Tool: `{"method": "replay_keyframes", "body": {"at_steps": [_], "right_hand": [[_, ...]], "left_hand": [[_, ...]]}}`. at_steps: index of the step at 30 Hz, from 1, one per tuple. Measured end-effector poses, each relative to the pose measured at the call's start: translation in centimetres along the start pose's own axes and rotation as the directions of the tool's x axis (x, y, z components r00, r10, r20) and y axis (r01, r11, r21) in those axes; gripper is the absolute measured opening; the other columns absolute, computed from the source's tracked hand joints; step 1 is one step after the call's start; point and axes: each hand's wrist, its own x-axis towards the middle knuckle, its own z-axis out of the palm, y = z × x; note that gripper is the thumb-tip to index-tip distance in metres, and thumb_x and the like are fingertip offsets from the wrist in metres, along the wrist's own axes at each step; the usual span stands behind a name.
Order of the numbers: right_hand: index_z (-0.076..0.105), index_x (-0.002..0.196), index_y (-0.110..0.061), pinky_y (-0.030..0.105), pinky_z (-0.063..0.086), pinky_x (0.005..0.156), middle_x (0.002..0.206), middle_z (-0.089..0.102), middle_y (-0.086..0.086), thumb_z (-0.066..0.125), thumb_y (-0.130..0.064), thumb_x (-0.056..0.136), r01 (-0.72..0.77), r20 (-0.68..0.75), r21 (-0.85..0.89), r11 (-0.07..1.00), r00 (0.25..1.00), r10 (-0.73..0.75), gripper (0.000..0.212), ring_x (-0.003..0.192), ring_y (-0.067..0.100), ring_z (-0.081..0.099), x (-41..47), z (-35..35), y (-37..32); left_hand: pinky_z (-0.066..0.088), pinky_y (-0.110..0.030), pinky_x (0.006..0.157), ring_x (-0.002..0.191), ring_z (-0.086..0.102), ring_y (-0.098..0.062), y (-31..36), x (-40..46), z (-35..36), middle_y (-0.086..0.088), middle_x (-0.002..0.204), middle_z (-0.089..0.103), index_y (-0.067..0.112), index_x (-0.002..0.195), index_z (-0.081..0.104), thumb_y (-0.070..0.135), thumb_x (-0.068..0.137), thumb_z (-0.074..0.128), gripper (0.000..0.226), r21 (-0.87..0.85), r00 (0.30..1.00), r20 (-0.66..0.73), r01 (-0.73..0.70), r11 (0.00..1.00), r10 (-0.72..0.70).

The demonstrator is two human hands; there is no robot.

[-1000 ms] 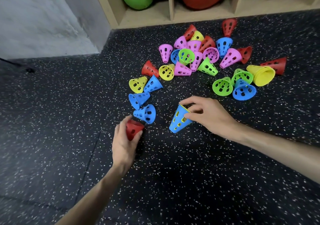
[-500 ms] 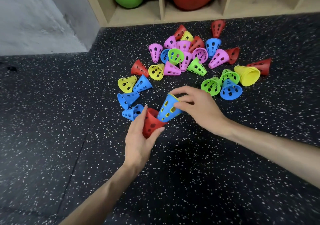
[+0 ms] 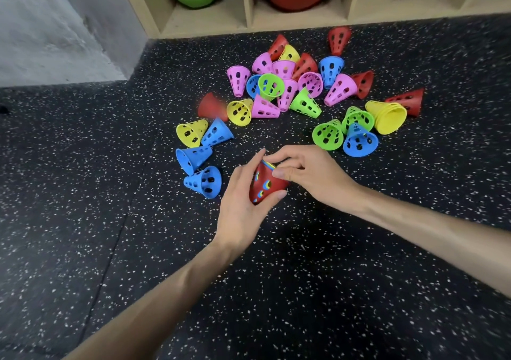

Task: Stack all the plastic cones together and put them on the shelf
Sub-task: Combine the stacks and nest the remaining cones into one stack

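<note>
The left hand (image 3: 243,193) is gripping a red cone (image 3: 266,184) just above the floor (image 3: 138,249), while the right hand (image 3: 307,175) is pinching its rim, where blue and yellow edges are showing. Seating these nested cones squarely probably calls for a straight push along the axis. The cone is tilting, narrow end toward the person, mouth facing the scattered cones (image 3: 290,94) and shelf (image 3: 249,0) beyond.

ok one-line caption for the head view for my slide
Both hands, left hand and right hand, hold a red cone nested over blue and yellow ones, loose cones scattered before the shelf.
</note>
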Motion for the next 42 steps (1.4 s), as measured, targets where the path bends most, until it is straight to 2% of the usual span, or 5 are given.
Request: {"method": "replay_keyframes", "body": {"at_steps": [7,12,22,31,42], "right_hand": [[0.074,0.111,-0.03,0.036,0.054,0.095,0.11,0.072,-0.014,0.069,-0.022,0.095,-0.015,-0.095,-0.276,0.961,0.995,-0.012,0.019,0.104,0.009,0.067,1.1,-3.1,2.1],[0.064,0.129,-0.031,0.041,0.025,0.117,0.157,0.036,-0.001,0.067,-0.017,0.095,-0.14,-0.123,-0.744,0.654,0.99,0.071,0.037,0.144,0.023,0.025,3.1,-7.6,4.6],[0.033,0.155,-0.014,0.049,0.023,0.122,0.168,0.016,0.006,0.067,-0.016,0.093,-0.191,-0.101,-0.871,0.452,0.971,0.216,0.071,0.151,0.032,0.02,5.2,-9.1,6.0],[0.037,0.155,-0.018,0.034,0.031,0.117,0.158,0.033,-0.004,0.072,-0.02,0.093,-0.07,-0.063,-0.701,0.709,0.997,0.036,0.071,0.141,0.016,0.039,4.2,-8.6,4.3],[0.073,0.087,-0.025,0.045,0.059,0.081,0.083,0.075,-0.004,0.058,-0.046,0.098,-0.073,-0.114,-0.39,0.918,0.993,0.031,0.028,0.072,0.003,0.072,3.2,-3.7,2.4]], "left_hand": [[0.052,-0.016,0.085,0.109,0.056,-0.002,-1.3,1.0,0.6,0.022,0.128,0.043,0.052,0.14,0.045,0.042,0.084,0.082,0.068,-0.011,0.998,0.048,0.029,1.0,-0.028],[0.044,-0.006,0.079,0.096,0.05,0.014,-2.6,1.1,0.8,0.017,0.126,0.045,0.04,0.145,0.045,0.038,0.086,0.081,0.069,-0.021,0.995,0.04,0.095,0.995,-0.094],[0.043,-0.004,0.079,0.095,0.049,0.016,-3.1,1.3,1.4,0.02,0.124,0.045,0.039,0.146,0.044,0.035,0.088,0.08,0.069,-0.041,0.99,0.074,0.127,0.991,-0.124],[0.042,-0.004,0.08,0.096,0.048,0.017,-3.1,1.4,1.2,0.017,0.126,0.046,0.037,0.147,0.044,0.036,0.088,0.079,0.069,-0.036,0.991,0.057,0.122,0.992,-0.12],[0.044,-0.005,0.08,0.096,0.054,0.012,-2.2,1.1,1.4,0.014,0.134,0.05,0.035,0.15,0.04,0.034,0.089,0.079,0.072,-0.099,0.992,-0.027,0.12,0.988,-0.123]]}}
